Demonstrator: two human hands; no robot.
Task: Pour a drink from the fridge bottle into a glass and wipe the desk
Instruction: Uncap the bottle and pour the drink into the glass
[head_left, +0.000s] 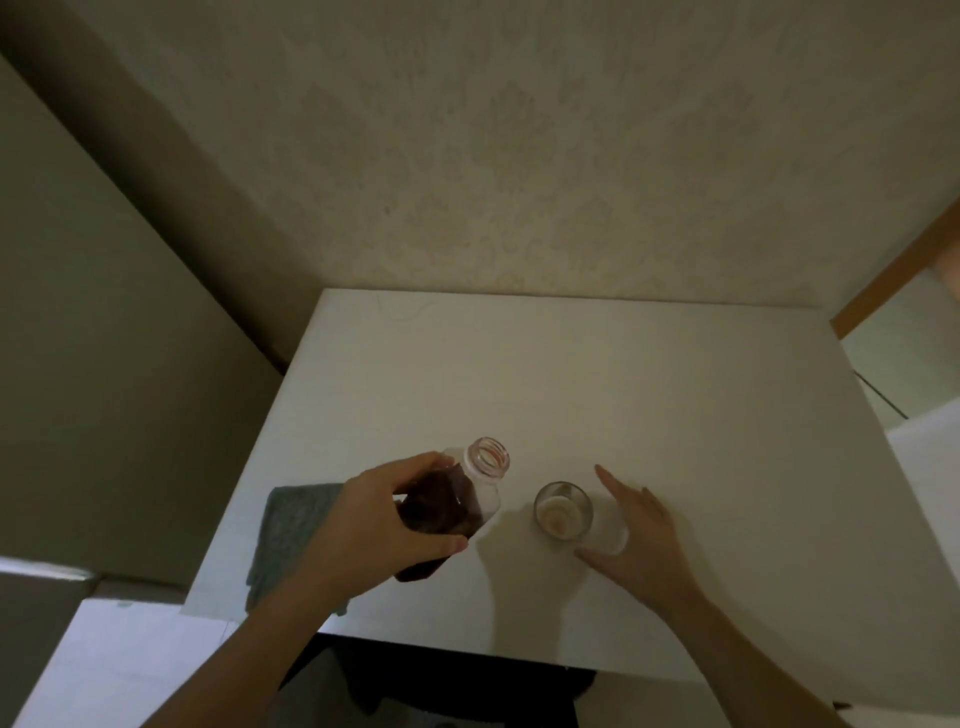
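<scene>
On the white desk (649, 395), a grey cloth (291, 525) lies under the left hand (374, 530), whose curled fingers and thumb grip the uncapped, tilted bottle (457, 499), while the right hand (639, 540), fingers spread, cups the glass (563, 512) without clearly touching it.

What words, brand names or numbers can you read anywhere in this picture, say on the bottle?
None can be read.
The bottle in the left hand shows no label, only dark drink.
The glass, the grey cloth and the white desk carry no writing.
</scene>
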